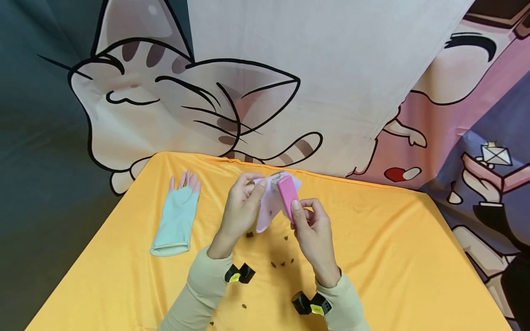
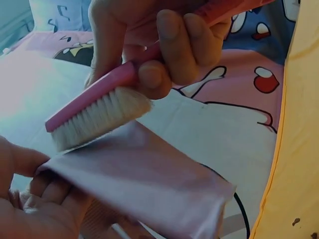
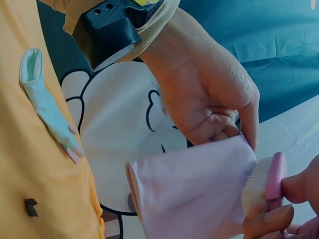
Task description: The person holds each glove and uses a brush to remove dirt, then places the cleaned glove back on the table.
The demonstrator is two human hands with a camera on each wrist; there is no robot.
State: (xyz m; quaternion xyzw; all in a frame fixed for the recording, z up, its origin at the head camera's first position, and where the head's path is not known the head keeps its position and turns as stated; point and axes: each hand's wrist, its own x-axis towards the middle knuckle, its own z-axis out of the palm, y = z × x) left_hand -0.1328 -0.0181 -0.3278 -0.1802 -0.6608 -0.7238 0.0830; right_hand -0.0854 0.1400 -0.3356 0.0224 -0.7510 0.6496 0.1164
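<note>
My left hand (image 1: 242, 204) pinches a corner of a lilac cloth (image 1: 268, 209), which hangs in the air above the table. In the right wrist view the cloth (image 3: 194, 186) looks folded, with a brownish inner edge at one side. A pink brush (image 1: 286, 189) is gripped by its handle in my right hand (image 1: 314, 230), thumb on the near side. Its white bristles (image 2: 102, 117) face the cloth and meet its upper edge in the left wrist view, close to the left fingertips.
A mint glove with pink fingers (image 1: 175, 223) lies at the left of the table under a yellow cloth (image 1: 385, 239). Several small dark flakes (image 1: 250, 234) are scattered below and in front of the hands. A cartoon-printed curtain (image 1: 265, 37) hangs behind.
</note>
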